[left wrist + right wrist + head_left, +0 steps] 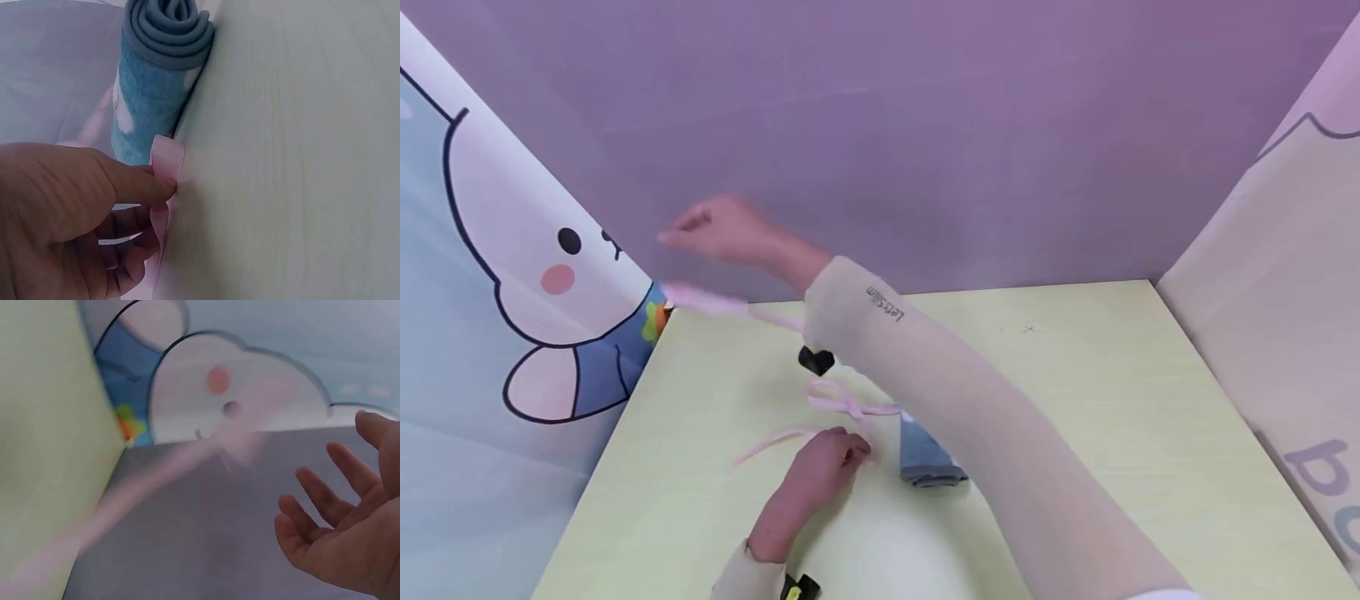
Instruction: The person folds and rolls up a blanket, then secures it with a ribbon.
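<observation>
Nearest, the left hand [826,462] pinches a narrow, flat pink ribbon [167,157] between thumb and fingers, low at the pale, wood-grained counter [1112,400]. To its right lies a rolled blue-grey plush towel [927,457], partly hidden by a cream sleeve [962,392], with a loop of ribbon on the counter leading towards its far part. A light pinch close to the roll should, I judge, avoid dragging or unrolling it. Farther off, the right hand [726,232] is raised, its fingers loosely spread and holding nothing; a blurred length of ribbon hangs in the air near it. Letting that strip land flat, clear of the loop, seems wise against tangles. Behind hangs a purple fabric backdrop [925,167].
</observation>
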Action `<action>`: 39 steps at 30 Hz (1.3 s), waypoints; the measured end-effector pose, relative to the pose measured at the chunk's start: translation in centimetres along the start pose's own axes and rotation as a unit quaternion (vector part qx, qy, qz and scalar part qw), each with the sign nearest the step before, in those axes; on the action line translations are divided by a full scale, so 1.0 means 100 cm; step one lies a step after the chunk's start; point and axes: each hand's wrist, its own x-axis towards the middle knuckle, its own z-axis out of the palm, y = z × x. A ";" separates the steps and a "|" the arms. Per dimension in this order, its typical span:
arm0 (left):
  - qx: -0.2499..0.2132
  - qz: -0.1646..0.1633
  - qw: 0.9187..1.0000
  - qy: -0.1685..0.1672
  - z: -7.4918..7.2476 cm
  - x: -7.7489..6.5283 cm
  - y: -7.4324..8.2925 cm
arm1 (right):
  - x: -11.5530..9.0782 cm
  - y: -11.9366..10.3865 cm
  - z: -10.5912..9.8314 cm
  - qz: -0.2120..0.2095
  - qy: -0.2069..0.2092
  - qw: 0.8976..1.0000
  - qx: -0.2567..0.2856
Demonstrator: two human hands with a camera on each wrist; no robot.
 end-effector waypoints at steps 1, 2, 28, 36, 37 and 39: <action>0.001 0.004 1.000 -0.004 0.000 0.000 0.002 | 0.003 0.009 0.000 -0.008 -0.019 0.999 -0.037; 0.004 0.005 1.000 -0.008 0.000 -0.001 0.004 | 0.003 0.021 -0.003 -0.025 -0.032 0.997 -0.068; -0.101 0.063 0.989 -0.090 -0.041 -0.013 0.031 | -0.133 0.238 -0.029 -0.102 -0.117 0.882 -0.444; -0.073 0.055 0.994 -0.065 -0.059 -0.009 0.047 | -0.126 0.242 -0.023 -0.072 -0.073 0.915 -0.389; -0.071 0.051 0.995 -0.053 -0.063 -0.008 0.047 | -0.128 0.243 -0.023 -0.069 -0.077 0.915 -0.389; -0.066 0.043 0.997 -0.029 -0.071 -0.009 0.046 | -0.133 0.245 -0.026 -0.080 -0.076 0.922 -0.372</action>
